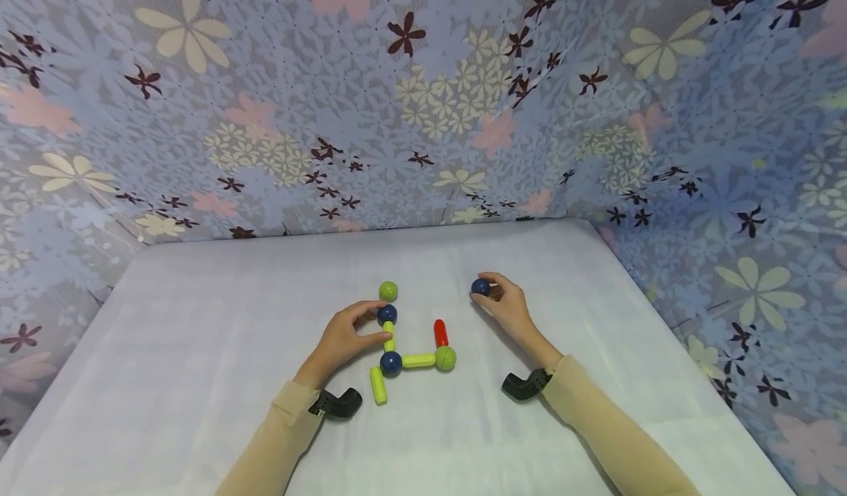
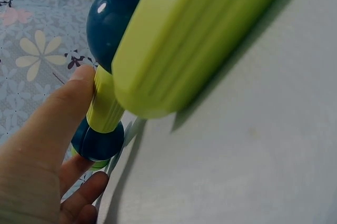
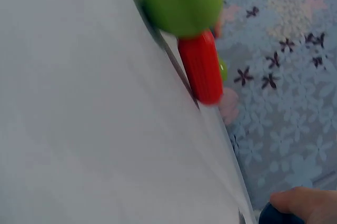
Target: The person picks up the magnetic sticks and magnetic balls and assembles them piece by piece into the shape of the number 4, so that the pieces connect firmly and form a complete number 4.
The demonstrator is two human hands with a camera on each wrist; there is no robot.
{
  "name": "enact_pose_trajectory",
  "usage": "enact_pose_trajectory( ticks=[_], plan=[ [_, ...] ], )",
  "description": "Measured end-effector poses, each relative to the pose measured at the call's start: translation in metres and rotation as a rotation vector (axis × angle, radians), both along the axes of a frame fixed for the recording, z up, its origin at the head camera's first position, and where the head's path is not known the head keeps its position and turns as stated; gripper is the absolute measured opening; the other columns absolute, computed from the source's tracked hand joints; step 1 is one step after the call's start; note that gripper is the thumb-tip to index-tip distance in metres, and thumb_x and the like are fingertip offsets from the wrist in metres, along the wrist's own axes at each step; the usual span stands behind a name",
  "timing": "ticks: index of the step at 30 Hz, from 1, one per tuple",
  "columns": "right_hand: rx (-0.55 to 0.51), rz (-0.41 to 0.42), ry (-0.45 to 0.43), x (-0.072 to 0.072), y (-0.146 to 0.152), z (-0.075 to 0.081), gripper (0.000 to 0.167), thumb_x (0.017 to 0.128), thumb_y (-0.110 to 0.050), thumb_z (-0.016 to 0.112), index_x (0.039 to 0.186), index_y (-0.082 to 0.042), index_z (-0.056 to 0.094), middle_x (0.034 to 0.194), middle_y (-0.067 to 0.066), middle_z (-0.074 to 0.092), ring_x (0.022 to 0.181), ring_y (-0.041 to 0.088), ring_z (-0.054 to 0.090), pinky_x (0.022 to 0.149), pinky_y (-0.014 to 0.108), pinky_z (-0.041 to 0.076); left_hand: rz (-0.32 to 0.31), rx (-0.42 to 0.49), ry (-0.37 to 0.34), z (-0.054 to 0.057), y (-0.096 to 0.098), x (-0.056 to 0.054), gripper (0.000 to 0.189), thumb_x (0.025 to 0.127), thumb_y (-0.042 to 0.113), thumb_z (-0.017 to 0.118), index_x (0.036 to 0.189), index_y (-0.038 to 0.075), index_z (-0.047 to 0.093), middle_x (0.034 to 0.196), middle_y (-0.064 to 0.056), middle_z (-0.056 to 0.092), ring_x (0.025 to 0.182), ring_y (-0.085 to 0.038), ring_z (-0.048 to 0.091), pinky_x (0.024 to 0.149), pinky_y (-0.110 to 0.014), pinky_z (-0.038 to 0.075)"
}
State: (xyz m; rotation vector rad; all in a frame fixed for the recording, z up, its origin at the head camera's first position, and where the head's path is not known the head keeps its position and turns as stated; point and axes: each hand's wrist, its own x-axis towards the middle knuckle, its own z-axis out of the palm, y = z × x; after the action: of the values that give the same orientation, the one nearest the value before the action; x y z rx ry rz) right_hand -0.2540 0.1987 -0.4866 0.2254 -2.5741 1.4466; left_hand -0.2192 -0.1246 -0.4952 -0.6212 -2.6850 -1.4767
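Note:
My left hand [image 1: 345, 336] grips one arm of a magnetic ball-and-rod toy figure. Its thumb lies on a yellow-green rod [image 2: 105, 103] and its fingers touch the far blue ball [image 2: 100, 140]. The rod links that ball to a nearer blue ball [image 1: 391, 364]. From there a second yellow-green rod [image 1: 419, 361] runs right to a green ball [image 1: 445, 358], with a red rod [image 1: 440, 332] pointing away from it. My right hand [image 1: 511, 308], apart from the figure, pinches another blue ball [image 1: 480, 286] between thumb and fingers.
Just beyond the far blue ball sits a green ball [image 1: 388, 291]. Another yellow-green rod [image 1: 379, 386] lies at the near blue ball; whether they touch I cannot tell. A white cloth [image 1: 198, 334] covers the table, and a flowered curtain [image 1: 370, 114] stands behind it.

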Motion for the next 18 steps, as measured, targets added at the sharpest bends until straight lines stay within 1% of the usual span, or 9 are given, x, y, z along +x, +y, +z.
enact_pose_trajectory(
  ticks=[1, 4, 8, 12, 14, 18],
  plan=[
    [-0.006, 0.013, 0.001, 0.001, -0.003, 0.000, 0.043, 0.083, -0.009, 0.073, 0.122, 0.000, 0.059, 0.110, 0.021, 0.066, 0.084, 0.020, 0.061, 0.068, 0.014, 0.048, 0.000, -0.005, 0.003, 0.000, 0.000, 0.000, 0.057, 0.076, 0.033, 0.080, 0.127, 0.019, 0.060, 0.120, -0.003, 0.065, 0.108, -0.020, 0.060, 0.098, -0.042, 0.050],
    [-0.014, 0.058, 0.006, 0.006, -0.014, 0.000, 0.043, 0.081, -0.006, 0.073, 0.121, 0.000, 0.059, 0.112, 0.020, 0.065, 0.085, 0.018, 0.061, 0.070, 0.015, 0.050, 0.001, -0.023, 0.001, 0.000, -0.001, -0.001, 0.058, 0.076, 0.034, 0.080, 0.128, 0.019, 0.059, 0.121, -0.002, 0.064, 0.108, -0.020, 0.060, 0.098, -0.041, 0.050],
    [-0.007, 0.102, 0.018, 0.010, -0.027, -0.001, 0.043, 0.080, -0.005, 0.074, 0.121, 0.000, 0.060, 0.117, 0.020, 0.063, 0.090, 0.022, 0.063, 0.074, 0.017, 0.052, 0.006, -0.026, 0.010, 0.001, -0.002, -0.003, 0.058, 0.075, 0.034, 0.080, 0.128, 0.020, 0.059, 0.124, -0.002, 0.064, 0.109, -0.020, 0.060, 0.098, -0.041, 0.050],
    [-0.007, 0.128, 0.034, 0.012, -0.037, -0.001, 0.043, 0.079, -0.005, 0.075, 0.120, -0.002, 0.061, 0.117, 0.018, 0.064, 0.092, 0.024, 0.063, 0.075, 0.017, 0.051, 0.000, -0.017, 0.023, 0.003, -0.002, -0.004, 0.058, 0.076, 0.034, 0.080, 0.128, 0.019, 0.059, 0.126, -0.003, 0.063, 0.109, -0.021, 0.059, 0.097, -0.043, 0.050],
    [-0.013, 0.142, 0.032, 0.014, -0.041, -0.001, 0.043, 0.080, -0.005, 0.074, 0.120, -0.001, 0.061, 0.116, 0.018, 0.064, 0.088, 0.021, 0.063, 0.073, 0.016, 0.051, 0.001, -0.013, 0.017, 0.002, -0.002, -0.003, 0.058, 0.075, 0.033, 0.080, 0.128, 0.019, 0.059, 0.126, -0.003, 0.063, 0.109, -0.021, 0.059, 0.097, -0.043, 0.050],
    [-0.029, 0.162, 0.009, 0.022, -0.047, -0.002, 0.044, 0.081, -0.005, 0.073, 0.122, 0.000, 0.059, 0.115, 0.020, 0.063, 0.077, 0.012, 0.057, 0.066, 0.015, 0.046, 0.003, -0.011, 0.005, -0.001, 0.001, -0.002, 0.058, 0.075, 0.032, 0.080, 0.127, 0.019, 0.059, 0.121, -0.003, 0.064, 0.108, -0.020, 0.059, 0.097, -0.042, 0.050]
  ],
)
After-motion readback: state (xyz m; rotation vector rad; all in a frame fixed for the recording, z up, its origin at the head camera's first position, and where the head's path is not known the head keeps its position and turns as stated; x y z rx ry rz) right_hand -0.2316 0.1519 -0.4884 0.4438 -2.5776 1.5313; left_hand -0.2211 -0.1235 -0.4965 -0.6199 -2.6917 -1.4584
